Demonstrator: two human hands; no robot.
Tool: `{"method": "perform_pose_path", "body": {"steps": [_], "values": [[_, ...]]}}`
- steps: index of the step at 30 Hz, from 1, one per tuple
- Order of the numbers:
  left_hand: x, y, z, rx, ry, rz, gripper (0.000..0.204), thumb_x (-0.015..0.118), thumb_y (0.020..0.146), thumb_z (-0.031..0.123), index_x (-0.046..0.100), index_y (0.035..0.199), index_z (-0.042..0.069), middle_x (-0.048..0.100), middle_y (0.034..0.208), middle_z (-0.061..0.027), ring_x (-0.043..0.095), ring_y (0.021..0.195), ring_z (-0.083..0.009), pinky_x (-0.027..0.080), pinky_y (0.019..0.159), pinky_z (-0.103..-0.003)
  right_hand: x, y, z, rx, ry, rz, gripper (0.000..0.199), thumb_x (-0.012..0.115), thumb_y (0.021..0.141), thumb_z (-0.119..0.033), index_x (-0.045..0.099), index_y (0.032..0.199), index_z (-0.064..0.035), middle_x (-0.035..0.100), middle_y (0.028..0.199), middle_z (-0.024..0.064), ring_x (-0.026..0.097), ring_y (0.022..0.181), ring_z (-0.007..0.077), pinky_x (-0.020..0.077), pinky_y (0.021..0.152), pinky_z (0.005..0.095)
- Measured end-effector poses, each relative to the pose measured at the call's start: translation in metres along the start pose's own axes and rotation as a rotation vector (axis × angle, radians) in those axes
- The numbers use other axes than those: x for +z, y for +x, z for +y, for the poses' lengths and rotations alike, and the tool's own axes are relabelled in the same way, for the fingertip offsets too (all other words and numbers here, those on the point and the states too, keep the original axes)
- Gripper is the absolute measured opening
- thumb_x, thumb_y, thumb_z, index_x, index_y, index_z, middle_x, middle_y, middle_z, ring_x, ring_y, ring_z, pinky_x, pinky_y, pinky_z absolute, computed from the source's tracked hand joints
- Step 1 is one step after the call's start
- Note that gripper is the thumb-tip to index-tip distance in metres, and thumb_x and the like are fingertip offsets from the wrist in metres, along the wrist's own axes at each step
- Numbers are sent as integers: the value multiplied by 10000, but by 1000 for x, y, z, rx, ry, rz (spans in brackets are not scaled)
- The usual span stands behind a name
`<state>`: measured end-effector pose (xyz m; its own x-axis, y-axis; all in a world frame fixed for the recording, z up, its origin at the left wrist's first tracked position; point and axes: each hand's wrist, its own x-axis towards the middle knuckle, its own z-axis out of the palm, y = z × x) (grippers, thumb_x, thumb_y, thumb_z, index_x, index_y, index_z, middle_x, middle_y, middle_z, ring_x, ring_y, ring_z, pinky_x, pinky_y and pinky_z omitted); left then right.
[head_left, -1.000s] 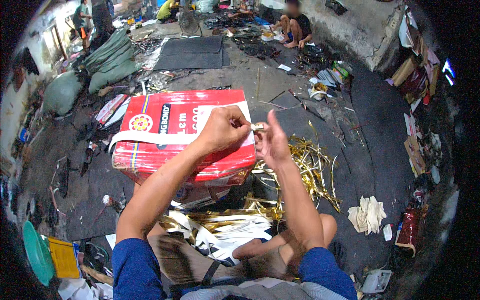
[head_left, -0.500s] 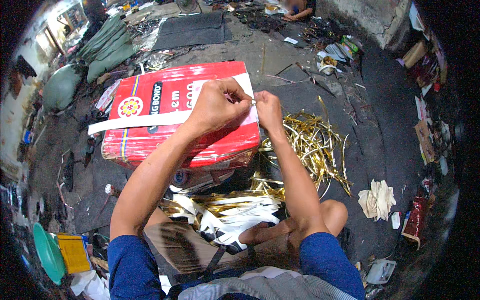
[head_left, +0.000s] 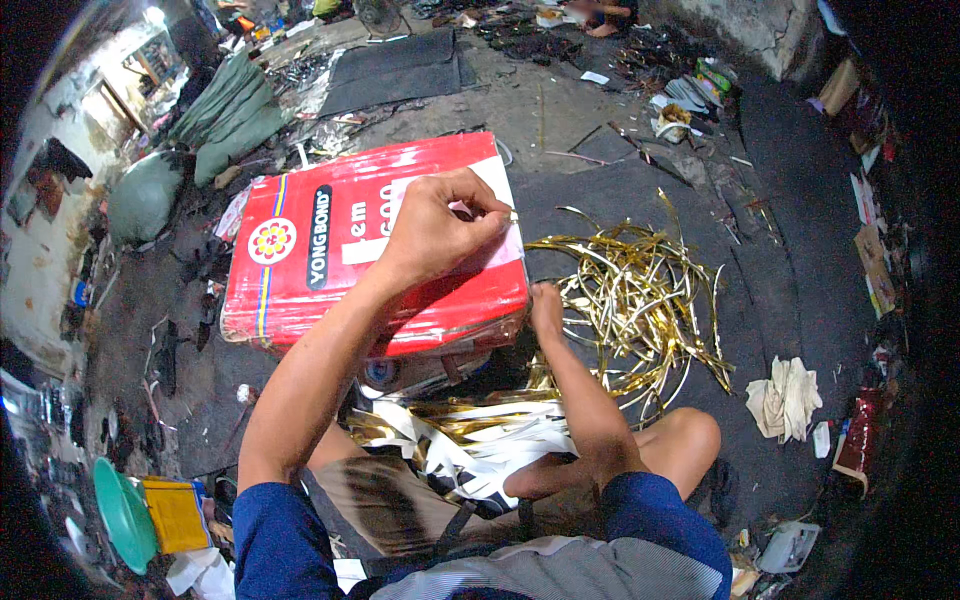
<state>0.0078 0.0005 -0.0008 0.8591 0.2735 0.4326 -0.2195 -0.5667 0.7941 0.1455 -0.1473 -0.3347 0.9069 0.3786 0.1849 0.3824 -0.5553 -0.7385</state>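
Observation:
My left hand (head_left: 440,225) hovers over a red rectangular box (head_left: 300,290) with a white band across it. Its thumb and fingers pinch a small pale strip piece (head_left: 511,215) at the box's right edge. My right hand (head_left: 546,305) is lower, beside the box's right side, at the edge of a tangled pile of gold foil strips (head_left: 640,300). Its fingertips point away and are partly hidden, so its grip is unclear. More gold and white strips (head_left: 480,440) lie across my lap, above my bent knee (head_left: 690,440).
A crumpled white cloth (head_left: 785,395) lies at the right on a dark mat (head_left: 800,250). A green bowl (head_left: 120,510) and a yellow box (head_left: 178,512) sit at the lower left. Green sacks (head_left: 230,110) and scattered scraps lie farther back.
My right hand has dropped away from my left hand, down to the box's side by the gold strips. My left hand stays over the box, still pinching the small piece.

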Motion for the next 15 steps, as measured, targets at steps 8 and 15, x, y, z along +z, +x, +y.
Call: {"method": "perform_pose_path", "body": {"steps": [8,15], "values": [[1,0,-1,13,-14,-10,60,753,822,46,737,799,-7,709,817,-56,666,739,-110,533,657,-258,16,-38,73,147,-95,-14,269,575,841,-155,719,843,71,687,918,343,672,919,516,535,850,546],[4,2,2,-33,-51,-29,61,741,834,3,713,780,-5,693,846,-52,656,773,-99,545,661,-245,35,-45,122,136,-261,-217,261,575,838,-134,726,845,78,682,953,339,667,947,504,531,866,541]]}}
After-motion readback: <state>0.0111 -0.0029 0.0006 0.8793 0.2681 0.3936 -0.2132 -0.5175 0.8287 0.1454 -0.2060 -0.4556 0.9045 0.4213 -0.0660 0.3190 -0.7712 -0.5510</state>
